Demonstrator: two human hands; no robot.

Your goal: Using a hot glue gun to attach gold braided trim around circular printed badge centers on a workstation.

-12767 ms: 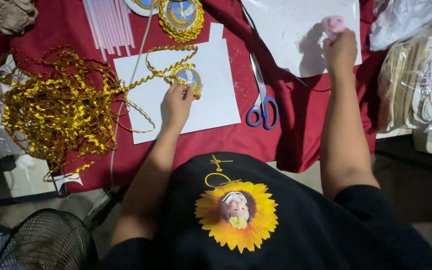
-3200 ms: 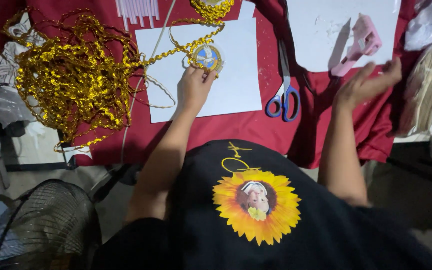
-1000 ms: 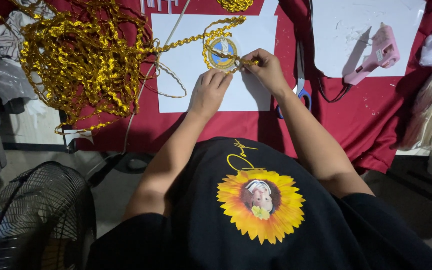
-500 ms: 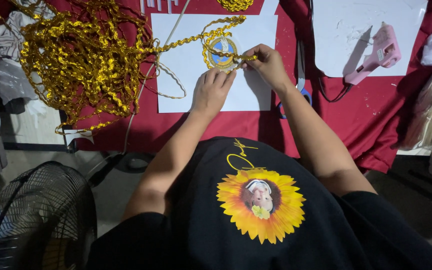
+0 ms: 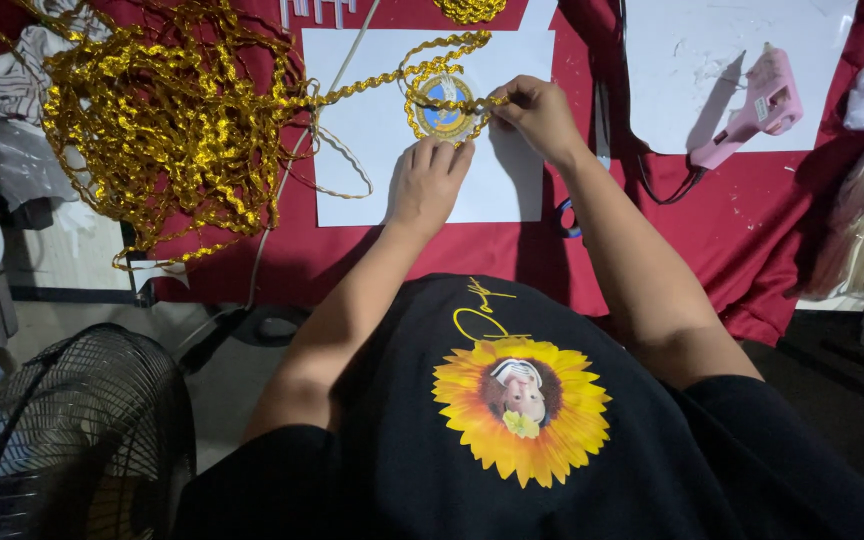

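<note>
A tangled heap of gold trim (image 5: 162,120) fills the left end of the red-draped surface (image 5: 432,250), one strand running onto a white sheet (image 5: 372,170) at its middle. There the left hand (image 5: 427,180) lies flat, fingertips pressing the near edge of a round blue-and-gold medallion (image 5: 444,103). The right hand (image 5: 542,115) pinches the trim against the medallion's right rim. Toward the right end, a pink glue gun (image 5: 757,105) rests on a second white sheet (image 5: 692,60).
</note>
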